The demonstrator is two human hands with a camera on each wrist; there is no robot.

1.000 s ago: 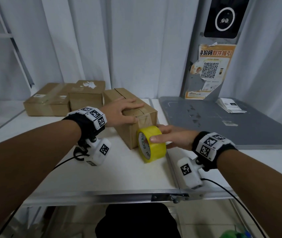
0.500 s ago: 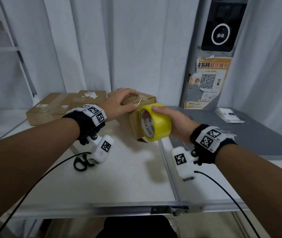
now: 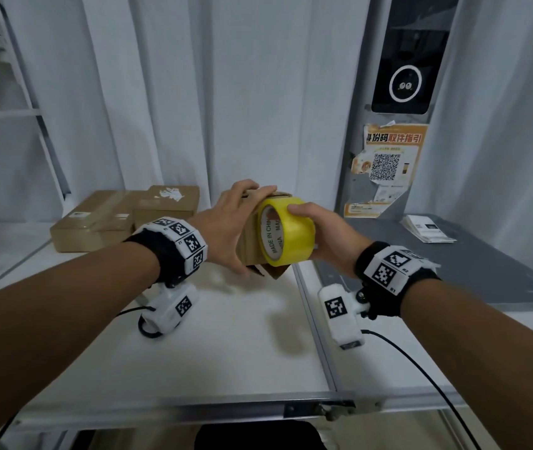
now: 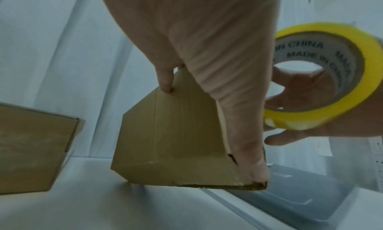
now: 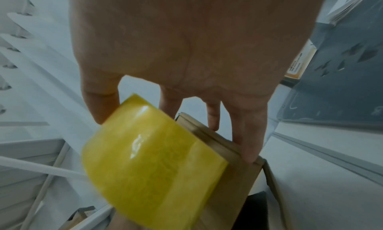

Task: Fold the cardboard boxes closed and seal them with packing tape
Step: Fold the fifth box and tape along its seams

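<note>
Above the middle of the white worktop [image 3: 226,345], a brown cardboard box [image 4: 172,145] is tilted up on one lower corner, its far bottom edge touching the surface and the near end raised. The left hand [image 3: 226,228] grips it from the left side, fingers curled over the top edge and the thumb running down the near face to the bottom corner, where a flap edge looks frayed and slightly open. Just right of the box, touching its right face, is a roll of yellow packing tape [image 3: 286,232] with "MADE IN CHINA" printed inside its core. The right hand [image 3: 326,235] holds the roll, thumb on top of the outer band and fingers curled round behind and beneath it; in the right wrist view two fingertips also reach onto the cardboard edge behind the roll. Whether any tape end is stuck to the box cannot be told.

At the far left of the worktop lie three more closed boxes [image 3: 122,219], side by side and well apart from the held one. To the right sits a grey panel [image 3: 453,271] with a small stack of papers [image 3: 427,228] on its far end. A poster with a QR code [image 3: 385,167] hangs on the post behind.
</note>
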